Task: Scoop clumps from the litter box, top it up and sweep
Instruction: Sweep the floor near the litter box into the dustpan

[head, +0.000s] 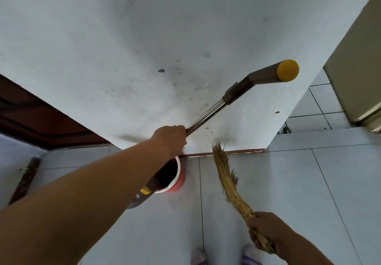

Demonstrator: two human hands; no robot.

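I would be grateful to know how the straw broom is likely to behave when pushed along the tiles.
The straw broom will probably flex rather than stay stiff: its thin strands curve and splay toward the tip. It likely feels light, since the right hand alone grips its bound end. The frayed tips suggest it may shed bits.

Soft, even light fills my view, faint blurred shadows lie on the wall [144, 37], and straight lines bow toward the edges.

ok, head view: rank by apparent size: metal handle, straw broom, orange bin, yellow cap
1-2. metal handle and straw broom: similar length, unranked.
3. orange bin, partly hidden.
4. yellow cap.
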